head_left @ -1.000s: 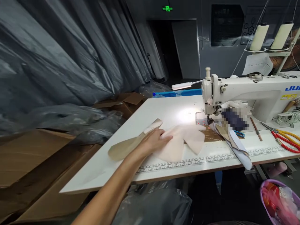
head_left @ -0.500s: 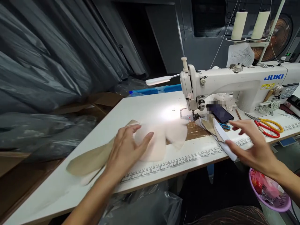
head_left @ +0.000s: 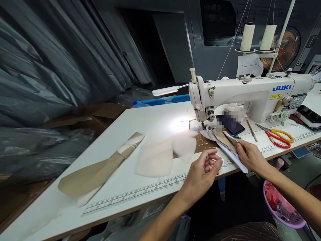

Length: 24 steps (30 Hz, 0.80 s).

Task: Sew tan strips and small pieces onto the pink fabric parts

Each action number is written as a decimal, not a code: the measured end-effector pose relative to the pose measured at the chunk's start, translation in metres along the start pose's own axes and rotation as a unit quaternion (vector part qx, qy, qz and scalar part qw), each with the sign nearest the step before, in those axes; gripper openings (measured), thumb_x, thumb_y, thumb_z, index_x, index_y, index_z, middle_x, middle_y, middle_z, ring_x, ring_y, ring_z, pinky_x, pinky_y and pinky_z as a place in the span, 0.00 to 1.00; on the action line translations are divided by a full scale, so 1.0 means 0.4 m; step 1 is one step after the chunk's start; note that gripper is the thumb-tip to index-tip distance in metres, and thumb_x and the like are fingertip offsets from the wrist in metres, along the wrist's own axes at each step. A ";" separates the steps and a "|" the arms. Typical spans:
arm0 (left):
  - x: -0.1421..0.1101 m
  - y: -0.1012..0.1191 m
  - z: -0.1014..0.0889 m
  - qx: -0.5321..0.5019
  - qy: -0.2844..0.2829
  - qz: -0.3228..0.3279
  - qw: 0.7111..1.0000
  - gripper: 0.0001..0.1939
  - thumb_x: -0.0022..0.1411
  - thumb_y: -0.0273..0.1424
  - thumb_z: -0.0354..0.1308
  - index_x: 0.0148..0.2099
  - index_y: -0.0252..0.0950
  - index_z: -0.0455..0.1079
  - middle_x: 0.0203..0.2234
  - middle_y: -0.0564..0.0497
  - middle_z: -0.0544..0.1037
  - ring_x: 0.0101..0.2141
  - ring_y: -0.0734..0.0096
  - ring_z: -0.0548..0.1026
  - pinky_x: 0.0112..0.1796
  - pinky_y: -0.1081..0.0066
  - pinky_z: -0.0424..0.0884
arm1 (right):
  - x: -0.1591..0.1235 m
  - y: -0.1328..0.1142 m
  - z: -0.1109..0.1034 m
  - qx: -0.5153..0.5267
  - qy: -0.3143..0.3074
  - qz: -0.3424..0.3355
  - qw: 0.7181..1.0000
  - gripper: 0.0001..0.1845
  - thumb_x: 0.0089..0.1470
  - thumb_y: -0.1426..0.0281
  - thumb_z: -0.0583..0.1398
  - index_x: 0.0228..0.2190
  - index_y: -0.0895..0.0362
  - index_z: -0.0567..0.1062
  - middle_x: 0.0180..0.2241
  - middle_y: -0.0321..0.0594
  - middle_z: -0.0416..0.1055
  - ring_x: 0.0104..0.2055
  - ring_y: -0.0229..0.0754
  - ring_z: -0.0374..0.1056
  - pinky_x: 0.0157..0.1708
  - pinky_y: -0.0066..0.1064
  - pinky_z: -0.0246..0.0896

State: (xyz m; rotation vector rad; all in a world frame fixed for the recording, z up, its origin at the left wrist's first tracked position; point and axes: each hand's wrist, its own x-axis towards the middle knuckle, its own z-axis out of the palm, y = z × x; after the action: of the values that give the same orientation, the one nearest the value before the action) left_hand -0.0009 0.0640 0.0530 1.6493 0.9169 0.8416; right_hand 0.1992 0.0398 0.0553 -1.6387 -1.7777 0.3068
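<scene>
- Two hands work at different things: the right hand [head_left: 249, 155] is pinched on the near part of a tan-and-white fabric bundle [head_left: 224, 139], while the left hand [head_left: 202, 174] is apart from it, loosely curled with nothing in its fingers.
- The bundle lies at the front of the sewing machine [head_left: 225, 95], its far end beside the presser foot [head_left: 203, 125]. Whether any layer is caught under the foot I cannot tell; if one is, a hard pull could tug the stitches or bend the needle.
- Several loose layers share one grip, so the white ones could slide against the tan and leave the edges uneven.
- The white tail hangs past the front edge of the worktop [head_left: 140, 124]; its weight could drag the stack askew if the pinch slackens.
- A dark phone [head_left: 233, 126] lies close behind the bundle, and a wide sweep of cloth could push it.
- Scissors [head_left: 269, 130] lie to the right with their blades towards the machine; a swinging forearm or fabric edge might catch them.
- Pale fabric pieces [head_left: 155, 157] and a tan piece [head_left: 92, 177] lie flat and unweighted on the left, so a brushing sleeve or draught could shift them.
</scene>
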 end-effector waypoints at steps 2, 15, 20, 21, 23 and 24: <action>0.020 0.003 0.025 -0.067 -0.008 -0.047 0.997 0.29 0.55 0.51 0.61 0.47 0.33 0.62 0.34 0.46 0.74 0.33 0.66 0.76 0.31 0.66 0.78 | -0.019 -0.004 0.011 -0.005 0.035 -0.051 0.998 0.19 0.63 0.70 0.46 0.45 0.61 0.73 0.40 0.51 0.76 0.42 0.50 0.73 0.42 0.38 0.68; -0.041 0.046 -0.029 -0.101 0.095 -0.095 0.986 0.32 0.46 0.49 0.69 0.43 0.28 0.73 0.35 0.42 0.81 0.40 0.53 0.78 0.38 0.66 0.74 | -0.105 -0.115 0.062 0.005 0.178 -0.340 0.923 0.28 0.60 0.82 0.47 0.62 0.62 0.56 0.43 0.51 0.73 0.45 0.45 0.72 0.42 0.32 0.72; -0.082 0.052 -0.046 -0.190 0.147 -0.118 0.964 0.33 0.41 0.45 0.71 0.45 0.28 0.73 0.34 0.43 0.81 0.38 0.52 0.78 0.37 0.64 0.75 | -0.103 -0.124 0.064 0.159 0.221 -0.204 0.940 0.16 0.62 0.77 0.49 0.47 0.57 0.72 0.35 0.43 0.76 0.37 0.40 0.73 0.36 0.27 0.70; -0.088 0.051 -0.048 -0.214 0.152 -0.128 0.956 0.33 0.40 0.44 0.72 0.45 0.27 0.73 0.34 0.43 0.81 0.38 0.51 0.78 0.37 0.64 0.75 | -0.104 -0.122 0.064 0.208 0.214 -0.134 0.945 0.14 0.63 0.74 0.49 0.42 0.57 0.74 0.33 0.40 0.76 0.33 0.40 0.73 0.33 0.26 0.70; -0.099 0.046 -0.050 -0.253 0.153 -0.139 0.945 0.33 0.38 0.42 0.73 0.44 0.27 0.73 0.34 0.42 0.81 0.38 0.52 0.79 0.37 0.64 0.75 | -0.105 -0.117 0.065 0.302 0.180 0.002 0.936 0.16 0.64 0.65 0.50 0.36 0.57 0.75 0.28 0.38 0.75 0.28 0.40 0.70 0.26 0.26 0.66; -0.102 0.043 -0.051 -0.265 0.153 -0.141 0.942 0.32 0.37 0.42 0.73 0.43 0.27 0.73 0.35 0.42 0.81 0.38 0.53 0.79 0.37 0.64 0.75 | -0.104 -0.114 0.067 0.341 0.158 0.053 0.925 0.17 0.63 0.61 0.51 0.35 0.58 0.75 0.28 0.38 0.75 0.28 0.40 0.69 0.25 0.27 0.65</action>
State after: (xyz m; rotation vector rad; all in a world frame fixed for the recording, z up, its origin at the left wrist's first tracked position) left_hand -0.0349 0.0337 0.0709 0.9134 0.9994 1.0496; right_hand 0.1454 -0.0003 0.0495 -1.1911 -1.1542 0.5971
